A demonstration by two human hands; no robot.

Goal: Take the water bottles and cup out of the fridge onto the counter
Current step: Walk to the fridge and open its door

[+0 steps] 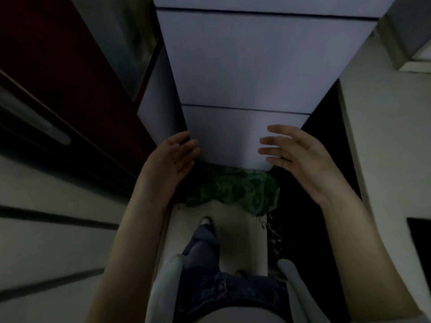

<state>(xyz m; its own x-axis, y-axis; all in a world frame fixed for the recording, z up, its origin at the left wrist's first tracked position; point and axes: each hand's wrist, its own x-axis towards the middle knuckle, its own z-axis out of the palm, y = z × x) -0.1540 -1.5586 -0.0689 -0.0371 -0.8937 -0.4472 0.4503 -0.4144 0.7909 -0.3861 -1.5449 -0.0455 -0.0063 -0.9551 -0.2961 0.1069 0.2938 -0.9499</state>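
Observation:
A tall white fridge [247, 73] stands straight ahead with all its doors closed; dark seams divide its front into sections. My left hand [170, 159] is held up in front of the fridge's lower left edge, fingers spread, holding nothing. My right hand [298, 157] hovers in front of the lower right corner, fingers apart and empty. Whether either hand touches the door, I cannot tell. No water bottles or cup show; the closed doors hide the inside.
A dark red cabinet [53, 73] with a long handle stands to the left. A white counter edge [391, 141] runs along the right. A green patterned cloth [235, 187] lies on the floor at the fridge's foot, beyond my shoe [206, 221].

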